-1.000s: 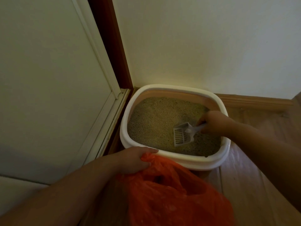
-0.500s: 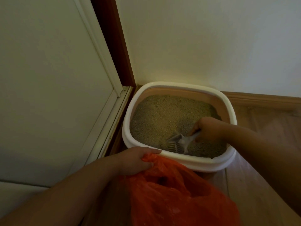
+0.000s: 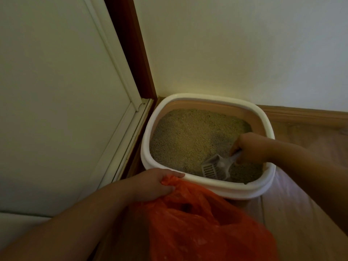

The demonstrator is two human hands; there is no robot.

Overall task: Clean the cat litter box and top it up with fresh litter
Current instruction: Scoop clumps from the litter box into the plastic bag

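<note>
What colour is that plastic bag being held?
Orange: the plastic bag, gripped by the left hand, shows clearly in the head view.

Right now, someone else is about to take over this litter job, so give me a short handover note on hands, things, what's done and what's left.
Left hand grips the rim of the crinkly orange plastic bag, held open just in front of the white oval plastic litter box.
Right hand grips the handle of the pale slotted plastic scoop, its head in the beige granular litter by the near wall.
Done: cannot tell whether anything is bagged.
Left: sift, tip waste into the bag, add fresh litter; none in view.
</note>
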